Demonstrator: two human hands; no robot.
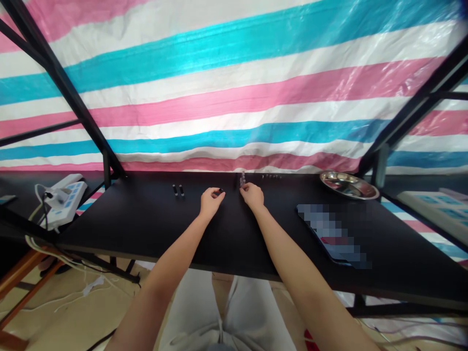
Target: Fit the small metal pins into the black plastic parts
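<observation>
My left hand (211,202) is over the middle of the black table, its thumb and fingers curled together. A small dark piece (220,191) shows at its fingertips, too small to name. My right hand (253,196) is closed in a pinch at the near end of a short column of small shiny grey pieces (243,179). Whether those pieces are joined I cannot tell. Left of my left hand, two short black cylinders with silvery ends (178,190) are side by side. Beyond my right hand, several tiny metallic pieces (271,176) form a row by the back edge.
A round shiny metal dish (349,185) is at the table's back right. Nearer me on the right lies a flat, phone-like thing with a blurred surface (331,236). White power strips (69,201) with cables are on the left. Striped plastic sheeting (226,97) hangs behind the black table (146,229).
</observation>
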